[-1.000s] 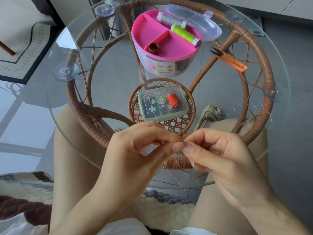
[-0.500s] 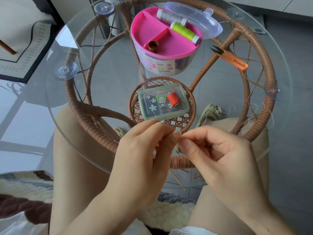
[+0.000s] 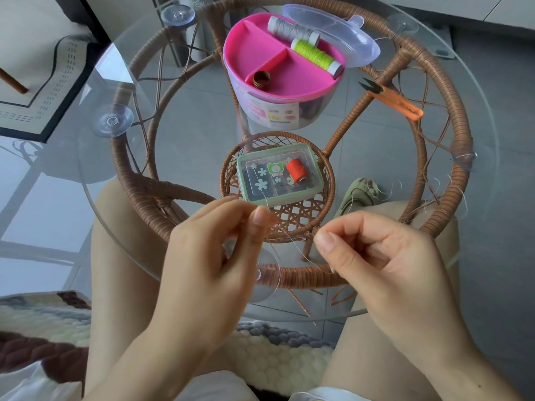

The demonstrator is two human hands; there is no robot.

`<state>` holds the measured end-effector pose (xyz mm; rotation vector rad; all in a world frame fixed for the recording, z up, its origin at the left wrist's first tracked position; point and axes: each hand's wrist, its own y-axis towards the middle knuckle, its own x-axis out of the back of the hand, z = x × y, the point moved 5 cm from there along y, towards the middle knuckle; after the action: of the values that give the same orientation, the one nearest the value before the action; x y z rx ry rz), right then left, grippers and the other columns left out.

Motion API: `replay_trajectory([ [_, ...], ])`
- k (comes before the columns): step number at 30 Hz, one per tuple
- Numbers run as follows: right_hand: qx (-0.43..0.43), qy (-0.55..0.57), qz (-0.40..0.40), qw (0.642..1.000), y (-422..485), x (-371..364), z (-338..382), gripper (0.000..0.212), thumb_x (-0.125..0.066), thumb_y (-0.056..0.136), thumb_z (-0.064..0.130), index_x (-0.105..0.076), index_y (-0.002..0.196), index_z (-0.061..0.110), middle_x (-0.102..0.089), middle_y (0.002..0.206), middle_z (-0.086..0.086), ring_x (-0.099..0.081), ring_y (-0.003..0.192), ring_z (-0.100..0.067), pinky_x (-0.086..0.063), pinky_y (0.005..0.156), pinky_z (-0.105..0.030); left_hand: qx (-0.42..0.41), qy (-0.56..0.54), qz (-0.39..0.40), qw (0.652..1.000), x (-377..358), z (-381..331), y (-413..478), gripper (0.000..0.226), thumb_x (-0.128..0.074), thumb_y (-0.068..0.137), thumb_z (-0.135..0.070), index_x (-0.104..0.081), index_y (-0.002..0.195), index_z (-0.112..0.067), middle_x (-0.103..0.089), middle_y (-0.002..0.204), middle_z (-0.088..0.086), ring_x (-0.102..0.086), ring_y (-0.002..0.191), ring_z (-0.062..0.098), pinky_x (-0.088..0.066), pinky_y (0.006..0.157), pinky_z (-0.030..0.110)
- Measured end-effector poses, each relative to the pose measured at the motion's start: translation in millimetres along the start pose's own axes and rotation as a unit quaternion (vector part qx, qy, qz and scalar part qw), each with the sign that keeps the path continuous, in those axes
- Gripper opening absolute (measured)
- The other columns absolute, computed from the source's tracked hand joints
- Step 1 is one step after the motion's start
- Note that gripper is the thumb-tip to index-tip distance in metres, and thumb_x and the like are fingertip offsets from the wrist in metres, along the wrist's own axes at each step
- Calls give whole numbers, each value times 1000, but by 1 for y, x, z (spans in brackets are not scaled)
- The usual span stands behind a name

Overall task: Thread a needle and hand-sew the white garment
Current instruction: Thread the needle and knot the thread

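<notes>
Head view: the left hand [image 3: 214, 256] pinches a fine pale sewing thread [image 3: 291, 238] between thumb and forefinger. The right hand [image 3: 385, 261] pinches it too, its other fingers curled. The thread slants from the left fingertips down toward the right thumb. The needle is too small to make out. Just beyond the left fingertips lies a green-rimmed clear plastic box [image 3: 278, 195] with bear and flower stickers; its print is unreadable.

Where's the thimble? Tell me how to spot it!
On the glass table, find the round pink tray at the far side. In its nearest compartment stands the thimble, alone. It is a small brown metal cup, not a roll of thread like the grey spool and green spool behind it.
</notes>
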<state>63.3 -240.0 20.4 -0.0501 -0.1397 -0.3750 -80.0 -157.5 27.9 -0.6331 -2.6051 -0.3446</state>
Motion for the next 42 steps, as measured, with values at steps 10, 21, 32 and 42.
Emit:
replay_trajectory([
  [10, -37, 33, 24, 998, 3, -2, -2, 12, -66, 76, 33, -70, 76, 22, -64, 59, 8, -57, 55, -2, -44, 53, -11, 204, -310, 94, 924, -19, 15, -11, 18, -69, 67, -7, -74, 81, -18, -68, 67, 6, -67, 61, 19, -54, 61, 22],
  [21, -91, 43, 35, 994, 6, -6, -10, 6, -69, 71, 22, -69, 65, 24, -62, 51, 4, -54, 46, -1, -41, 47, -9, 285, -398, 150, 859, -35, 11, -16, 13, -69, 63, -3, -73, 74, -10, -64, 64, 10, -65, 58, 18, -56, 55, 29],
  [32, -119, 54, 38, 991, 15, -8, -15, 11, -66, 61, 34, -70, 62, 24, -60, 48, 2, -51, 44, 0, -39, 46, -9, 286, -383, 154, 865, -37, 15, -15, 11, -69, 64, -6, -73, 74, -3, -65, 62, 12, -63, 54, 15, -56, 53, 29],
  [42, -140, 49, 46, 988, 20, -10, -12, 14, -63, 68, 18, -69, 58, 24, -58, 45, 7, -49, 41, 0, -37, 44, -9, 280, -365, 165, 873, -38, 18, -13, 11, -68, 66, -10, -73, 74, -5, -65, 58, 9, -64, 54, 16, -56, 53, 28],
])
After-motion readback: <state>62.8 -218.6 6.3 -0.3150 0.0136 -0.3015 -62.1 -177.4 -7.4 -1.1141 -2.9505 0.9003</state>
